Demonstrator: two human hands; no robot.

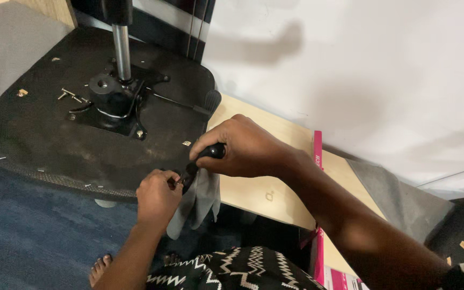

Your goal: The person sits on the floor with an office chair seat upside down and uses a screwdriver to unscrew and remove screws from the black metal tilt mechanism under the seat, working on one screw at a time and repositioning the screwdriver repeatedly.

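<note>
An upturned office chair seat lies in front of me, its black fabric underside facing up, with a black metal mechanism plate and a chrome gas-lift column rising from it. My right hand grips the black handle of a small tool at the seat's near right edge. My left hand pinches something small at the tool's tip; what it is stays hidden by the fingers. A grey glove hangs below the two hands.
Loose screws and staples dot the seat underside. A light wooden board lies to the right beside a pink cardboard box. Blue carpet covers the floor; my bare foot shows below. A white wall stands behind.
</note>
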